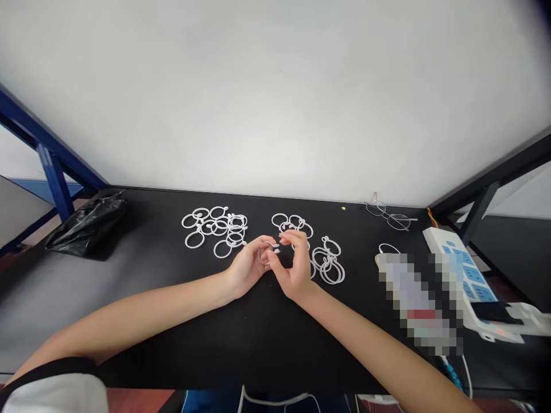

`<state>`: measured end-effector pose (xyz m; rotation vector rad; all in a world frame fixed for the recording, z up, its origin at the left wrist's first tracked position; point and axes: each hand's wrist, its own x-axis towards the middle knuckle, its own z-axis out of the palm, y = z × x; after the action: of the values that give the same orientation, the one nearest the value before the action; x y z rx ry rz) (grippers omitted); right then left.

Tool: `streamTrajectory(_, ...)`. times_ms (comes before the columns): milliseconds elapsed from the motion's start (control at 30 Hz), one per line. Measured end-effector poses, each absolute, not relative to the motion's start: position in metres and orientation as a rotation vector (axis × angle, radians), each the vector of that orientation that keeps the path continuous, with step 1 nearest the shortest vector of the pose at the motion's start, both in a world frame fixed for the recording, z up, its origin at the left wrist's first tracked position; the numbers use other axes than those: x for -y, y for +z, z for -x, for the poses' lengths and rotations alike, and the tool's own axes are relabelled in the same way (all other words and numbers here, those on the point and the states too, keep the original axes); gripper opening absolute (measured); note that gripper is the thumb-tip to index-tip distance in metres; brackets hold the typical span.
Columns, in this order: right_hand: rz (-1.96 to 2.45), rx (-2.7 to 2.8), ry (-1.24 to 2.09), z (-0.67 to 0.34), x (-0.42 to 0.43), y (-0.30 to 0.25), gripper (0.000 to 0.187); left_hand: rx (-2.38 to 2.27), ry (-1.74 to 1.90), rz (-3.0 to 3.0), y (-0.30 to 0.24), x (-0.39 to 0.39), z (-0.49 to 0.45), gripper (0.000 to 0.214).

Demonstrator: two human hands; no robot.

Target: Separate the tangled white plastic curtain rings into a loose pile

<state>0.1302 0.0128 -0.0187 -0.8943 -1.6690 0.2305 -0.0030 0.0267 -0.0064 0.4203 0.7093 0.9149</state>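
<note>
My left hand (248,265) and my right hand (295,265) meet at the middle of the black table (172,321), fingers curled. Between them they pinch a white plastic ring (270,248), held just above the tabletop. A loose pile of white rings (216,228) lies behind my left hand. Linked white rings (329,259) trail to the right of my right hand, with more rings (289,221) just behind its fingers.
A crumpled black plastic bag (88,225) sits at the table's left end. A pair of glasses (390,215) lies at the back right. A white and blue power strip (467,269) and a blurred-out object (419,304) occupy the right side. A white wall rises behind.
</note>
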Motion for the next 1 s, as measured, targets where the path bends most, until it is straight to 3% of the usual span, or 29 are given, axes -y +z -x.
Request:
streamTrajectory(267, 0.887, 1.735, 0.393, -0.13, -0.013, -0.019, 0.006, -0.66, 0.847, -0.337, -0.005, -0.028, 0.008, 0.003)
streamTrajectory(700, 0.971, 1.716, 0.487, -0.131, -0.013, -0.021, 0.015, -0.642, 0.903, -0.342, 0.017, -0.028, 0.009, 0.01)
streamTrajectory(1000, 0.823, 1.656, 0.465, -0.135, -0.01, -0.025, 0.014, -0.846, 0.921, -1.644, 0.005, -0.019, 0.019, 0.025)
